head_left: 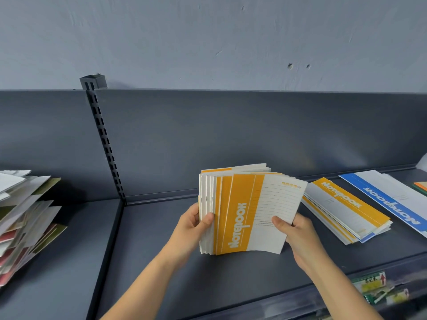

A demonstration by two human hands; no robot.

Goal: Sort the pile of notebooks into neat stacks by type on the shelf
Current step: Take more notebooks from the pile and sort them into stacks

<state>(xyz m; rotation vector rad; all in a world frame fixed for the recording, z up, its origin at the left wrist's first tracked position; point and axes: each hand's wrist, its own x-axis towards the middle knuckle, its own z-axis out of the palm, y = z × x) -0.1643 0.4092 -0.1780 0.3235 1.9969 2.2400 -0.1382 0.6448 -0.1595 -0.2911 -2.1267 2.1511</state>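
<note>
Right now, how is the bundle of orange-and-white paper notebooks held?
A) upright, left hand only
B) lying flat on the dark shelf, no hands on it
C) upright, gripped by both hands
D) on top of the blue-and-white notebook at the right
C: the bundle of orange-and-white paper notebooks stands upright, with the left hand gripping its spine side and the right hand pinching its lower right corner.

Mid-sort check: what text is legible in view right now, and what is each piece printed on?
"Notebook": front cover of the held yellow bundle.
"Notebook": top of the flat yellow stack, upside down.
"Notebook": blue notebook, upside down.
Unreadable: small print on the bundle's cover; shelf-edge labels, blurred.
</note>
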